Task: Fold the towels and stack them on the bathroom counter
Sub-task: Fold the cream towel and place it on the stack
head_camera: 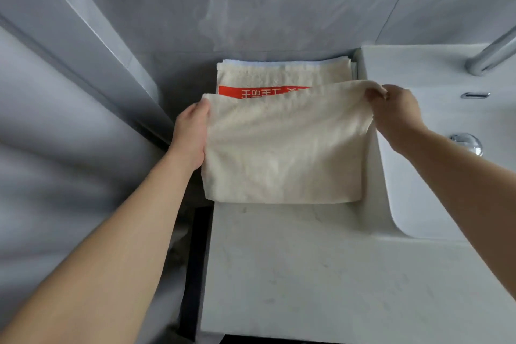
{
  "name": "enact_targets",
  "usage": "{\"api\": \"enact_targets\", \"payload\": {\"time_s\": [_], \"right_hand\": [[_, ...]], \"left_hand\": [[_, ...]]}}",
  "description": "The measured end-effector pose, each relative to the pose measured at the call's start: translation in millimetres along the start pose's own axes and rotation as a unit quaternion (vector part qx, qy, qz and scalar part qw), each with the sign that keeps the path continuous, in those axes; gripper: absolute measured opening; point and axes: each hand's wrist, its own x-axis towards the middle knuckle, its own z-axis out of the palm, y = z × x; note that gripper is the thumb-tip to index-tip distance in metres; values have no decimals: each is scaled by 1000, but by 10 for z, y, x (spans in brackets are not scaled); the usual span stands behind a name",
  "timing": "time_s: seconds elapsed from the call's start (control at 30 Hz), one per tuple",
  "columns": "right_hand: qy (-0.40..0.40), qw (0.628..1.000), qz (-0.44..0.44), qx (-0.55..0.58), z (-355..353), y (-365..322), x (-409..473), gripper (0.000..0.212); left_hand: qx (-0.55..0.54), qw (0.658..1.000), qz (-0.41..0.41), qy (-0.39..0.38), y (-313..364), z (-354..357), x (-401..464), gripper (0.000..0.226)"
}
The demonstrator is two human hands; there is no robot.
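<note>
A cream towel lies half folded on the white marble counter. Its near half is doubled over toward the wall. My left hand grips the left edge of the folded layer. My right hand pinches the layer's far right corner, lifted slightly. The lower layer shows beyond the fold, with an orange band carrying white characters. Under it, at the wall, a thin edge of pale blue-white towel peeks out.
A white basin adjoins the counter on the right, with a chrome faucet, an overflow slot and a drain plug. Grey tiled walls stand behind and to the left. A dark gap runs beside the counter's left edge.
</note>
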Motion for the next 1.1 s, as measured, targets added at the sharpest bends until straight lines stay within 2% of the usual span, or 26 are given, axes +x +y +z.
{"api": "enact_targets", "payload": {"time_s": [0.1, 0.17, 0.3, 0.47, 0.63, 0.77, 0.87, 0.93, 1.0, 1.1], "right_hand": [[31, 994, -44, -96, 95, -118, 428, 19], [51, 986, -71, -144, 172, -165, 667, 26], [55, 963, -123, -233, 391, -156, 1105, 19], [75, 940, -124, -308, 654, -89, 1334, 25], [105, 930, -132, -325, 726, -55, 1424, 26], [114, 927, -134, -331, 758, -44, 1467, 25], [118, 926, -122, -339, 818, -61, 1459, 23], [121, 927, -116, -336, 871, -75, 1416, 29], [120, 925, -147, -330, 906, -72, 1366, 39], [93, 908, -263, -313, 947, -147, 1270, 45]], "left_hand": [[40, 999, 22, -3, 92, 163, 402, 26], [60, 998, 28, 13, 128, 235, 649, 26], [80, 995, 22, 61, 173, 346, 1096, 18], [178, 978, 67, 82, 84, 492, 1431, 23], [254, 948, 141, 130, -19, 622, 1517, 25], [300, 928, 123, 184, -25, 770, 1569, 23], [362, 892, 156, 220, -12, 849, 1513, 13], [451, 834, 230, 221, -54, 866, 1441, 20], [534, 771, 309, 161, -106, 898, 1393, 38], [586, 710, 387, 54, -125, 990, 1396, 38]]}}
